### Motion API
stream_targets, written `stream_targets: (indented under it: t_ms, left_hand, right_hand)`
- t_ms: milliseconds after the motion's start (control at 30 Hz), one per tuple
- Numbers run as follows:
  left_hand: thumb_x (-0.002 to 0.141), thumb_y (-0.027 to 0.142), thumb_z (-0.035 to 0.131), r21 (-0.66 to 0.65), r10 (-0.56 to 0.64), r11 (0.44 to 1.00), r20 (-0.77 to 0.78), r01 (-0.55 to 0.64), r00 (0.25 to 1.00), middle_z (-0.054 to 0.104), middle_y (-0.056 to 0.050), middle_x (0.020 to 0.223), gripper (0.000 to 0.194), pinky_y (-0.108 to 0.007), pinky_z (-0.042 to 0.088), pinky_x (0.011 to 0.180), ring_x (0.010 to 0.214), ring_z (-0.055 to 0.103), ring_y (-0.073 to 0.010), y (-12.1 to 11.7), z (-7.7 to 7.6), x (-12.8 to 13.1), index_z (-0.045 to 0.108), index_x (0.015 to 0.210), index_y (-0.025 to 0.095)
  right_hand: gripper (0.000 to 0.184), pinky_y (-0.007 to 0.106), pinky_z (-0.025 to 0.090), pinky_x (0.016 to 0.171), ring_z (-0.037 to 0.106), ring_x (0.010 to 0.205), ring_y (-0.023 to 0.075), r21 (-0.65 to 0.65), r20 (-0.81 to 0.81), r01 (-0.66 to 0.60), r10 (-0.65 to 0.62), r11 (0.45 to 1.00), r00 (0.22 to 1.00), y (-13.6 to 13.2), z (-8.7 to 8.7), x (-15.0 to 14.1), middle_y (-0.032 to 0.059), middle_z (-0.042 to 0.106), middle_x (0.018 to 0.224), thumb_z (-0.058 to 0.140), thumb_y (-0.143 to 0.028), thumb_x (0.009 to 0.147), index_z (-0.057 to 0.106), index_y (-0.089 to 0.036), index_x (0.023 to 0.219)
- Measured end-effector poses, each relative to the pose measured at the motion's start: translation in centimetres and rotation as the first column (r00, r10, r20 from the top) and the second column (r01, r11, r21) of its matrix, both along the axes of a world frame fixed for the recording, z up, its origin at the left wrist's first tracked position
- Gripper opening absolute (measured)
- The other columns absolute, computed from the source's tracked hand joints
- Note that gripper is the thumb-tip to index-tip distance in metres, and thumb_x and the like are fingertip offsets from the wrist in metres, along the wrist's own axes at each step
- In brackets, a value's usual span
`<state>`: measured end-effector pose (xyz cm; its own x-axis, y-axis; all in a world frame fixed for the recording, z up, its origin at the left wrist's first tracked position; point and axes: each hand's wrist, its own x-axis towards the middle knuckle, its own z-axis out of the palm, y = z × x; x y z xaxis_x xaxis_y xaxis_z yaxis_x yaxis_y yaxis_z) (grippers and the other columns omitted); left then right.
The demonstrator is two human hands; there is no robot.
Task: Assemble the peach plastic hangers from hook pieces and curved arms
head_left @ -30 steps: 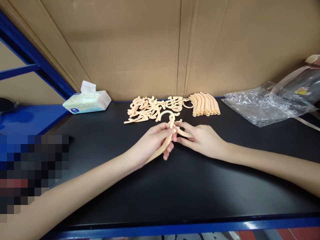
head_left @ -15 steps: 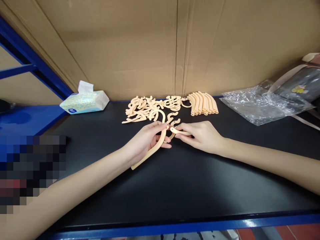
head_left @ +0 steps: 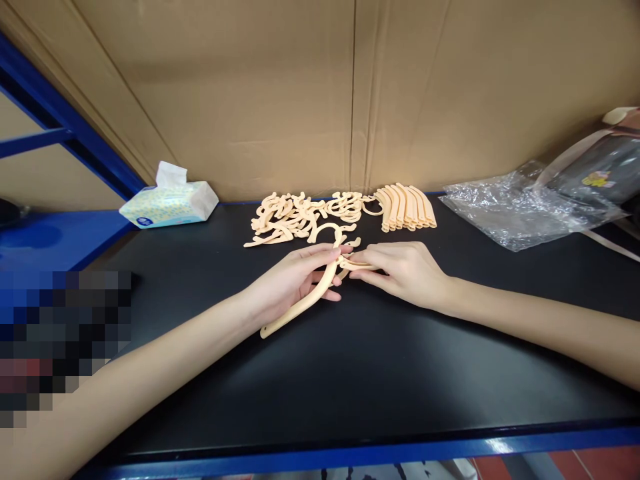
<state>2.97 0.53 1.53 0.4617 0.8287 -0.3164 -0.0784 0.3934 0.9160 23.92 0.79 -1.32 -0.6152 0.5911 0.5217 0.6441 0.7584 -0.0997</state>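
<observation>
My left hand (head_left: 295, 277) is closed around a beige plastic hanger part (head_left: 300, 308), a long curved arm with a hook at its far end. Thumb and fingers pinch it near the hook's base. From the right, my right hand (head_left: 407, 273) grips a second beige hanger arm (head_left: 359, 265), whose tip meets the first part at the left fingertips. Whether the two are joined I cannot tell. Behind the hands lies a loose pile of beige curved pieces (head_left: 283, 217). A neat row of curved hanger arms (head_left: 406, 207) sits to its right.
On the black tabletop (head_left: 380, 373), a tissue pack (head_left: 170, 203) stands at the back left. A clear plastic bag (head_left: 520, 207) and a grey transparent bag (head_left: 610, 163) lie at the right. A cardboard wall (head_left: 250, 100) closes off the back, and a blue frame edge (head_left: 450, 448) runs along the front.
The hook part in my left hand has shifted slightly right. The gap between it and the arm in my right hand has closed, and they now meet.
</observation>
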Motion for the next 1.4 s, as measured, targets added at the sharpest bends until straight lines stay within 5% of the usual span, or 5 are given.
stream_targets:
  t_ms: [267,633,1167,1400]
  left_hand:
    - [0.089,0.023,0.058,-0.039,-0.039,0.998,-0.007,0.039,0.999,0.067,-0.004,0.082,0.02,-0.027,0.061,0.066,0.07,0.065,-0.0119,-0.06,0.09,-0.01,0.068,0.106,0.018]
    - [0.084,0.032,0.066,0.175,-0.066,0.981,-0.129,0.088,0.99,0.064,-0.001,0.08,0.018,-0.023,0.06,0.061,0.066,0.064,-0.0101,-0.38,0.36,-0.02,0.068,0.091,0.015]
    - [0.091,0.025,0.051,0.132,-0.015,0.991,-0.173,0.038,0.985,0.067,-0.007,0.072,0.032,-0.021,0.05,0.044,0.049,0.061,-0.0124,-0.5,0.01,0.69,0.062,0.117,0.009]
    - [0.091,0.026,0.047,0.127,-0.039,0.989,-0.227,0.069,0.973,0.059,-0.002,0.055,0.035,-0.017,0.039,0.033,0.038,0.049,-0.0093,-0.39,0.02,0.84,0.059,0.119,0.009]
  right_hand:
    - [0.031,0.023,0.032,0.054,0.059,0.063,0.0113,0.125,0.032,-0.017,0.013,0.992,0.999,-0.05,0.03,0.07,0.0007,0.067,0.074,0.045,-0.04,0.096,0.067,-0.018,0.093]
    - [0.026,0.024,0.03,0.051,0.058,0.058,0.0101,0.194,0.046,-0.058,0.05,0.979,0.998,-0.21,0.12,-0.06,-0.0015,0.067,0.071,0.048,-0.037,0.094,0.066,-0.019,0.095]
    - [0.036,0.026,0.022,0.048,0.052,0.05,0.0086,0.126,0.132,-0.063,0.047,0.99,0.99,-0.44,0.31,-0.08,-0.0011,0.061,0.058,0.04,-0.036,0.097,0.072,-0.021,0.088]
    - [0.036,0.025,0.02,0.047,0.051,0.048,0.0088,0.128,0.13,-0.023,0.007,0.992,0.992,-0.48,0.27,-0.16,-0.001,0.062,0.057,0.042,-0.037,0.095,0.072,-0.02,0.086]
